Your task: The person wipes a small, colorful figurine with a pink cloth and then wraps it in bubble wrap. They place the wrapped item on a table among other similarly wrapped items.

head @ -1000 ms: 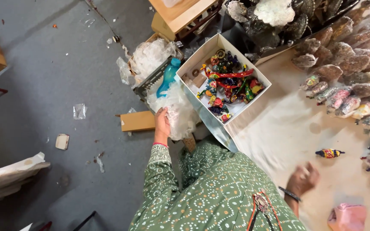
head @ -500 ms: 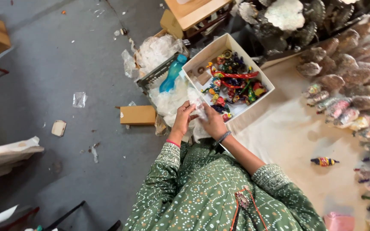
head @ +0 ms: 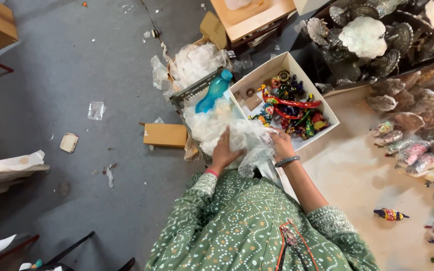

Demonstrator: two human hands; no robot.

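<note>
Both of my hands hold a clear crinkled plastic bag (head: pixel 249 140) in front of my body. My left hand (head: pixel 223 151) grips its left side and my right hand (head: pixel 283 146) grips its right edge. Just beyond lies a pile of more clear bags (head: pixel 208 123). To the right of it stands a white open box (head: pixel 310 83) filled with several small colourful painted figures (head: pixel 292 105). My sleeves are green with a white dotted print.
A blue bottle (head: pixel 214 91) lies in a wire basket by the box. A small cardboard box (head: pixel 165 134) sits on the grey floor. On the cream cloth (head: pixel 357 175) lie a loose painted figure (head: pixel 391 215) and rows of wrapped items (head: pixel 418 125) at right.
My right hand came across from the cloth to join the left. Both hands now hold a plastic bag spread wider. The view has shifted so the box sits further right.
</note>
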